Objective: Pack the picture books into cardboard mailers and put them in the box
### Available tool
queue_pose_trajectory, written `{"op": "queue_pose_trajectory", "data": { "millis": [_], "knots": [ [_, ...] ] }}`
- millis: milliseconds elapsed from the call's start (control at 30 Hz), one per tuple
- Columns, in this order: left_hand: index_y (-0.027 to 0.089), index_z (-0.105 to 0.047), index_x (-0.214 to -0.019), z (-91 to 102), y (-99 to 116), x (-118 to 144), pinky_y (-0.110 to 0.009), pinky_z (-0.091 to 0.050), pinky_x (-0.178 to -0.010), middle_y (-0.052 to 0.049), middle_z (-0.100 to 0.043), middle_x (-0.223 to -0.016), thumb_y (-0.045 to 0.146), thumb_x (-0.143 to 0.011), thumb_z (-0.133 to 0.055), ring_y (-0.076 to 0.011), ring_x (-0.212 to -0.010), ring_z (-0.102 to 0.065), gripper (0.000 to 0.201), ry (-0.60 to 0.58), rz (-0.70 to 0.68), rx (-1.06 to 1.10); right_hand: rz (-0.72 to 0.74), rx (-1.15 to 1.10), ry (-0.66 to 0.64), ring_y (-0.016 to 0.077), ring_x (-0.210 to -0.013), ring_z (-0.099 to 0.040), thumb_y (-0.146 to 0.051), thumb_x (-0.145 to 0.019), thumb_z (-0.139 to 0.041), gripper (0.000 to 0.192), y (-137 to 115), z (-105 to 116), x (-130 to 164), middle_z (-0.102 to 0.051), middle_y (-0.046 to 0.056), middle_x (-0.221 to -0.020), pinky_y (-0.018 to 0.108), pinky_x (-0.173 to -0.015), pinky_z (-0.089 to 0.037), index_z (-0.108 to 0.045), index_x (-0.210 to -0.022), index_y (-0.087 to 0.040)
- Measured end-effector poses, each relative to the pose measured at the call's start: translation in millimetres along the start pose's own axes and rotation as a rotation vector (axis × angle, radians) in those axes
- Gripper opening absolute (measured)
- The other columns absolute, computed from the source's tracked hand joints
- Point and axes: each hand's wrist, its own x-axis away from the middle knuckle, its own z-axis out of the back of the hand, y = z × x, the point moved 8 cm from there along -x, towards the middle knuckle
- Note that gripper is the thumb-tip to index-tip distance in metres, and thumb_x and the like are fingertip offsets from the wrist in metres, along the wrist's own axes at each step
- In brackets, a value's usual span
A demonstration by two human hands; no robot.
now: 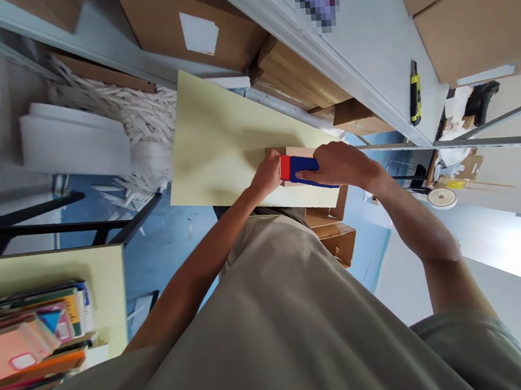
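A blue-and-red box (306, 168), with a pale end at its left, is between my hands above the table. My right hand (341, 163) grips its right part from above, thumb along the near side. At the pale left end, my left hand (266, 174) is closed with its fingers curled against the box. Beneath and behind it lies a small brown cardboard piece (300, 151), mostly covered; whether it is a carton or a flat sheet I cannot tell. Both rest over the pale yellow tabletop (214, 144).
A white shelf (366, 48) above the table holds a yellow-black box cutter (415, 94) and cartons (476, 22). Shredded paper (146, 117) lies left. Open cardboard boxes (336, 243) stand below the table's right edge. Books and folders (37, 333) fill a side table.
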Motion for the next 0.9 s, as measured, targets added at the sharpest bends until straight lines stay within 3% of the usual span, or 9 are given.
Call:
{"op": "queue_pose_trajectory", "data": {
  "millis": [133, 333, 533, 700, 900],
  "knots": [
    [0.022, -0.077, -0.114, 0.6, 1, -2, -0.038, -0.061, -0.096, -0.012, -0.063, -0.133, 0.002, -0.086, -0.083, -0.0258, -0.104, -0.071, 0.035, -0.01, -0.042, -0.146, -0.023, -0.027, -0.023, 0.0368, -0.091, -0.076, -0.088, -0.1, -0.062, 0.073, 30, -5, -1, -0.078, 0.019, -0.084, 0.04, -0.078, -0.048, -0.078, -0.099, -0.016],
    [0.023, -0.077, -0.122, -0.2, 2, 0, -0.04, -0.062, -0.103, -0.009, -0.066, -0.125, 0.014, -0.087, -0.091, -0.0226, -0.1, -0.07, 0.039, -0.001, -0.042, -0.167, 0.011, -0.063, -0.108, 0.0289, -0.076, -0.071, -0.094, -0.097, -0.061, 0.078, 80, -25, -18, -0.071, 0.013, -0.07, 0.039, -0.072, -0.046, -0.076, -0.086, -0.018],
    [0.024, -0.078, -0.121, 6.4, -1, 0, -0.042, -0.065, -0.104, -0.006, -0.068, -0.124, 0.015, -0.083, -0.093, -0.0168, -0.09, -0.07, 0.042, 0.027, -0.005, -0.156, 0.094, -0.174, -0.142, 0.0255, -0.073, -0.07, -0.094, -0.096, -0.062, 0.077, 118, -52, -42, -0.076, 0.013, -0.074, 0.037, -0.071, -0.049, -0.077, -0.084, -0.019],
    [0.024, -0.079, -0.12, 16.7, 4, 6, -0.04, -0.069, -0.098, -0.007, -0.073, -0.126, 0.026, -0.08, -0.099, -0.0189, -0.095, -0.074, 0.045, 0.047, 0.078, -0.065, 0.215, -0.278, -0.207, 0.0229, -0.072, -0.071, -0.095, -0.093, -0.065, 0.078, 140, -87, -71, -0.078, 0.01, -0.077, 0.034, -0.071, -0.049, -0.078, -0.088, -0.019],
    [0.023, -0.079, -0.124, 14.6, 6, 20, -0.041, -0.069, -0.1, -0.01, -0.081, -0.128, 0.034, -0.076, -0.101, -0.0217, -0.103, -0.079, 0.054, 0.147, 0.265, 0.014, 0.384, -0.416, -0.16, 0.0225, -0.075, -0.072, -0.091, -0.09, -0.073, 0.072, 156, -114, -107, -0.079, 0.009, -0.082, 0.032, -0.07, -0.049, -0.078, -0.097, -0.019]
  ]
}}
